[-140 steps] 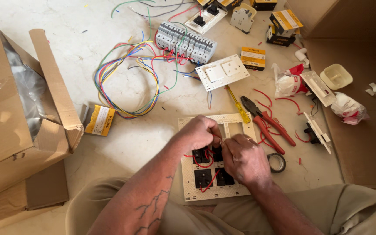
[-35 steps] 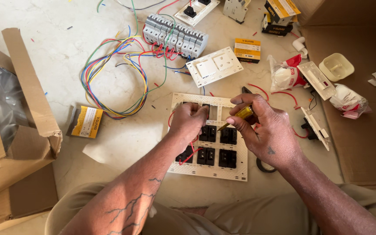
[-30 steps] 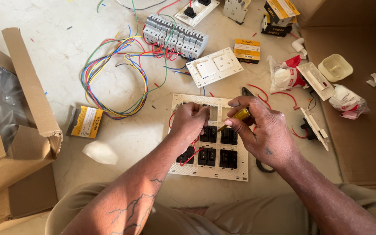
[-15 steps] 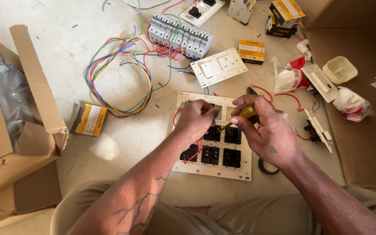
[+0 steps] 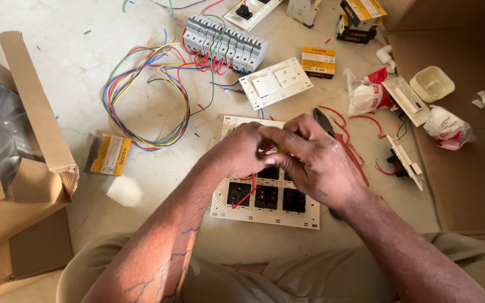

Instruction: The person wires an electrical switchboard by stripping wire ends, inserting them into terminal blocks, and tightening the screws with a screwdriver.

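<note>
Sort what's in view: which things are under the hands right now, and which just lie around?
In hand: left hand, right hand, switch plate, red wire.
Lying about: breaker row, wire loop, white switch panel, cardboard box.

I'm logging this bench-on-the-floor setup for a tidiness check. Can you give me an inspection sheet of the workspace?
Surface: pale stone floor, speckled with wire offcuts.
Job's things: white switch plate face down, black modules wired in red.
Clutter: small yellow boxes, plastic bags, cream tub, pliers.
Grippers: left hand and right hand meet over the plate, pinching a red wire; a tool is barely visible.
Cables: coloured wire loop running to a breaker row.
Surroundings: open cardboard box left, cardboard sheet right.
</note>
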`<action>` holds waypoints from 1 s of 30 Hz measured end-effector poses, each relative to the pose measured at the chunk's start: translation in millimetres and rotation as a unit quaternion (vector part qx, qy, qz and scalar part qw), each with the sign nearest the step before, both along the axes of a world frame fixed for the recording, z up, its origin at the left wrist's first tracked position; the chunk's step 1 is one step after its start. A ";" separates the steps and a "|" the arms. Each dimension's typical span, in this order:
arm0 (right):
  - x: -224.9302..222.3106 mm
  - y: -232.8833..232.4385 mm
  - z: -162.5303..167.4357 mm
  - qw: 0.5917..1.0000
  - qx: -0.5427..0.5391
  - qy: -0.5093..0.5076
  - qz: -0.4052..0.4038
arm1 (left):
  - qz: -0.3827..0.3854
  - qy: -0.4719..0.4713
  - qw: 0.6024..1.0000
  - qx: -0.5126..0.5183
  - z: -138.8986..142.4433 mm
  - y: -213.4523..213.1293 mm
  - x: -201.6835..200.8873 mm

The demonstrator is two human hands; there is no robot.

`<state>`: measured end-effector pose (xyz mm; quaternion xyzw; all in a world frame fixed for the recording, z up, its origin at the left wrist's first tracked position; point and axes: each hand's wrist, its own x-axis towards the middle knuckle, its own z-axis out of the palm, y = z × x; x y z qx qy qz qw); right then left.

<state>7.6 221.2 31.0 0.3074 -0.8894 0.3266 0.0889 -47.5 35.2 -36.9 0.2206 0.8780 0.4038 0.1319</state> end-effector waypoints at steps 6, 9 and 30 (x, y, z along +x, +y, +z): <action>-1.7 7.6 -7.0 0.990 -0.137 -0.045 -0.004 | -0.035 -0.022 0.999 0.006 8.5 0.1 4.2; -4.9 11.3 -9.2 0.982 -0.164 -0.096 -0.019 | -0.039 -0.017 0.998 0.035 14.4 0.5 5.6; -5.6 16.5 4.8 0.994 -0.096 0.008 -0.052 | -0.015 0.065 0.984 0.163 30.7 7.5 12.7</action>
